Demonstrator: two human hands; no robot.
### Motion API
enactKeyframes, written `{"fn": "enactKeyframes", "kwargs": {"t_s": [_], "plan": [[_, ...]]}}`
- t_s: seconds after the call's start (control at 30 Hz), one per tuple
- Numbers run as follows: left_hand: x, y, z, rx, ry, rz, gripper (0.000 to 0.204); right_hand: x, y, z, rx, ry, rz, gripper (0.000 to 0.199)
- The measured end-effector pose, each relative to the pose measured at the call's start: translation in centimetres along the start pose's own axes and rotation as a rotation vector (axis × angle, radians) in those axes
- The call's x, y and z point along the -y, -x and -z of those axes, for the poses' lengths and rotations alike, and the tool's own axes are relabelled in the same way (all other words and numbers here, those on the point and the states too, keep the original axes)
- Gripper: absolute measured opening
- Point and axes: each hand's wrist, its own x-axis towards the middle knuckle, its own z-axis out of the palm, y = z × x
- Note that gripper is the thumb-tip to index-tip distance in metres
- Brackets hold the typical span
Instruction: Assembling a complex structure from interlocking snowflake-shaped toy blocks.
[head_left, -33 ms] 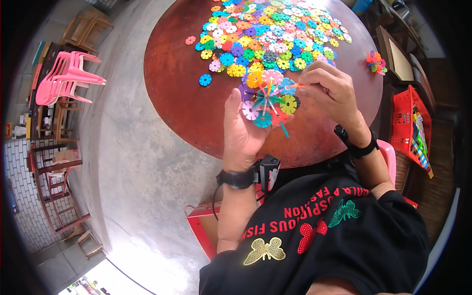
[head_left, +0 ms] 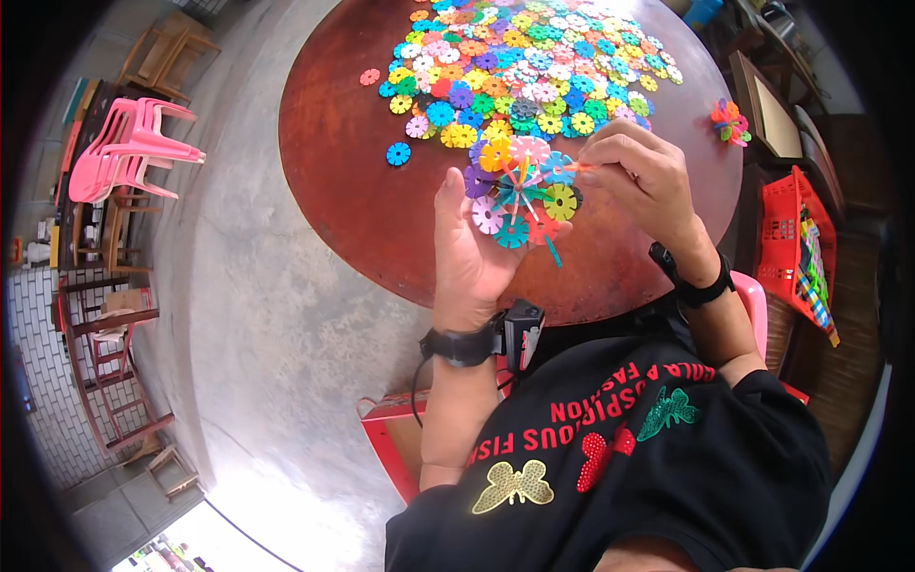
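My left hand (head_left: 469, 255) is closed around the lower left side of a cluster of slotted plastic discs (head_left: 518, 191), thumb upright beside it. Pink, yellow, purple, blue, teal and lime discs are joined into a round, flower-like shape, with some standing edge-on in its middle. At the cluster's right side my right hand (head_left: 640, 176) pinches an orange disc (head_left: 579, 167), seen nearly edge-on. That disc's inner edge meets the blue disc of the cluster; whether it is slotted in I cannot tell. The left fingertips are mostly hidden behind the cluster.
A heap of loose slotted discs (head_left: 534, 71) covers the far part of the round brown table (head_left: 372, 219). Another joined disc flower (head_left: 730, 124) lies near the right rim. Beyond it stands a red basket (head_left: 780, 248). Pink plastic chairs (head_left: 124, 153) stand at far left.
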Motion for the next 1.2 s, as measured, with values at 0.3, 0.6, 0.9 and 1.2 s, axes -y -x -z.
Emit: {"fn": "enactKeyframes", "kwargs": {"t_s": [0.3, 0.6, 0.9, 1.2], "plan": [[0.5, 0.0, -0.1, -0.094, -0.036, -0.096, 0.049, 0.7, 0.6, -0.1, 0.125, 0.063, 0.051, 0.008], [0.7, 0.1, 0.3, -0.220, 0.004, -0.115, 0.038, 0.9, 0.7, -0.6, 0.195, 0.056, 0.025, 0.010], [0.7, -0.3, 0.2, -0.150, -0.019, -0.225, 0.042, -1.0, -0.3, -0.3, 0.196, -0.124, -0.196, 0.017], [-1.2, -0.4, 1.6, -0.157, 0.098, -0.277, 0.050, -4.5, 2.2, -0.3, 0.501, 0.296, -0.170, 0.015]]}}
